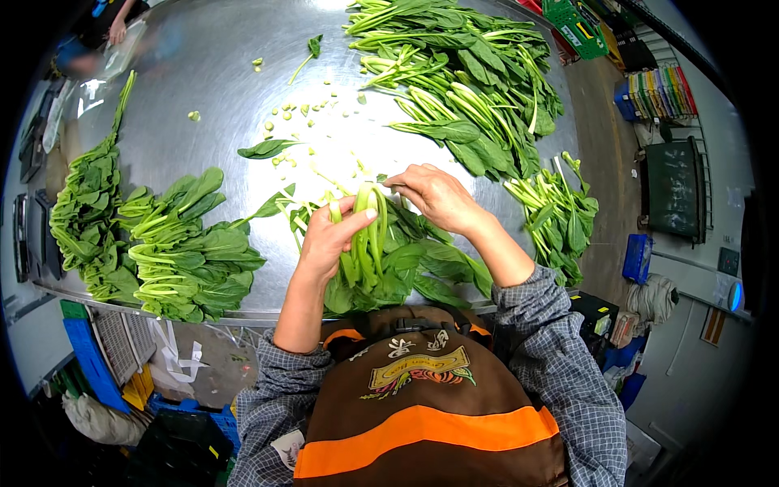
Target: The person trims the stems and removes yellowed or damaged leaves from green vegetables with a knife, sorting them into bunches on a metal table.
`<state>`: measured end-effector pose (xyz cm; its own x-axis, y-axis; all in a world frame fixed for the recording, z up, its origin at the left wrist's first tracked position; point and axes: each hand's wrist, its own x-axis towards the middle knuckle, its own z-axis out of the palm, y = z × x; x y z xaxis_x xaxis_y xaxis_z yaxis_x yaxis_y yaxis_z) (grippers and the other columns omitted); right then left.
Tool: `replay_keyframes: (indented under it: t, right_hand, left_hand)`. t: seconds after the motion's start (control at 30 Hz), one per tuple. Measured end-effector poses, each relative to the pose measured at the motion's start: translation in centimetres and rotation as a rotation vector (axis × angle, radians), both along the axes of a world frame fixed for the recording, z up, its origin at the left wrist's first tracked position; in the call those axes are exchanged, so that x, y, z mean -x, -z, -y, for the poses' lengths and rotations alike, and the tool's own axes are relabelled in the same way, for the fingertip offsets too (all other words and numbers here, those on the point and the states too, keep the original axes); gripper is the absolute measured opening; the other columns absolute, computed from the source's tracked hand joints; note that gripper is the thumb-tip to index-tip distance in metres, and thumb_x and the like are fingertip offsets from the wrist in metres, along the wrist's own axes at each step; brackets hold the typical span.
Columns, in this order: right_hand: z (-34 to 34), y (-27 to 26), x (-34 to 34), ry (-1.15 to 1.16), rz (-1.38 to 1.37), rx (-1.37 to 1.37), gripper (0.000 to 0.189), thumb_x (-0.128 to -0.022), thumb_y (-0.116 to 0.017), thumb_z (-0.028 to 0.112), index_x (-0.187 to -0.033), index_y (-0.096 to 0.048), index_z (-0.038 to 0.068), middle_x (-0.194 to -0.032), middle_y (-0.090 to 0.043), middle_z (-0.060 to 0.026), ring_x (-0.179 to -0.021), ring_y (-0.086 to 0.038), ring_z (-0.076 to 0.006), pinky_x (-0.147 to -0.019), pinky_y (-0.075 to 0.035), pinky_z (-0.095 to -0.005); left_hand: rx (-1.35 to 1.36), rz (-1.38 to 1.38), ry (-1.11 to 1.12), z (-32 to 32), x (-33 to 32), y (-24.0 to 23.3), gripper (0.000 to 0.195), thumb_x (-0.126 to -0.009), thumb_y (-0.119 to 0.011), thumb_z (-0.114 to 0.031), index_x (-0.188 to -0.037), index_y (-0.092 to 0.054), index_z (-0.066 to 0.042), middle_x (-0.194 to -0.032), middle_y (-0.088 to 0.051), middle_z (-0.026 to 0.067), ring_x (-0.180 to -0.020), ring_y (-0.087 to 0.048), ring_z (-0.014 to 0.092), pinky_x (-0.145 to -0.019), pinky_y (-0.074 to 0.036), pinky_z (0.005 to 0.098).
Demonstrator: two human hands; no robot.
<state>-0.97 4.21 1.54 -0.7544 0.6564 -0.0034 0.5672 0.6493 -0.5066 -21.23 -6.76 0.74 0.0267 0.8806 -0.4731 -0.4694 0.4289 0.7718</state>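
My left hand grips a leafy green vegetable plant by its pale stalks, its leaves hanging towards the apron. Just right of the stalk tops, my right hand has its fingers pinched together; a small dark edge and a bit of leaf show at the fingertips, but I cannot tell what it holds. Loose leaves lie beneath both hands on the steel table. Cut stem pieces are scattered beyond the hands, with a single leaf among them.
Leafy greens lie in a large pile at the back right, a smaller pile at right, and bunches and another heap at left. Another person's hand is at the far left. A green crate stands beyond the table's right edge.
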Motion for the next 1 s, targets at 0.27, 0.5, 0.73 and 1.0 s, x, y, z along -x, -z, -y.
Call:
replay_keyframes:
  t: [0.27,0.5,0.73,1.0]
  right_hand:
    - [-0.4,-2.1,1.4,0.209,-0.286,0.788,0.047,-0.084,-0.076,0.033,-0.117,-0.065,0.001,-0.097,-0.066,-0.0041,-0.086,-0.059,-0.0097,-0.077,-0.048,-0.0255]
    - [-2.8,-3.9,2.0,0.334,-0.22,1.006,0.024,-0.078,-0.08,0.026,-0.075,-0.069,0.005,-0.065,-0.062,0.0019,-0.053,-0.049,-0.0054,-0.049,-0.038,-0.0212]
    - [-3.6,0.7,-0.5,0.293,-0.366,1.347,0.021,-0.08,-0.076,0.024,-0.076,-0.069,0.006,-0.062,-0.061,0.0016,-0.044,-0.044,-0.0023,-0.041,-0.034,-0.0168]
    - [-1.5,-0.2,-1.5,0.241,-0.417,1.435,0.019,-0.084,-0.076,0.022,-0.083,-0.07,0.005,-0.068,-0.064,0.0022,-0.05,-0.048,-0.001,-0.046,-0.038,-0.0154]
  left_hand:
    - [-0.037,-0.148,0.036,-0.6,0.4,0.5,0.036,-0.082,-0.078,-0.021,-0.11,-0.069,-0.001,-0.077,-0.067,-0.004,-0.055,-0.048,0.0,-0.046,-0.031,0.0153]
    - [0.014,-0.294,0.223,-3.0,1.6,-0.4,0.031,-0.086,-0.074,-0.033,-0.101,-0.073,-0.005,-0.079,-0.069,-0.0017,-0.054,-0.048,0.002,-0.047,-0.038,0.0174]
    - [-0.346,-0.502,0.041,-3.0,-0.4,1.4,0.021,-0.087,-0.074,-0.017,-0.098,-0.072,0.001,-0.082,-0.067,-0.0007,-0.07,-0.054,0.004,-0.064,-0.044,0.0199]
    - [-0.373,-1.296,-0.192,-4.5,0.4,4.9,0.06,-0.075,-0.083,-0.03,-0.119,-0.062,0.005,-0.095,-0.068,0.0179,-0.087,-0.066,0.033,-0.085,-0.051,0.039]
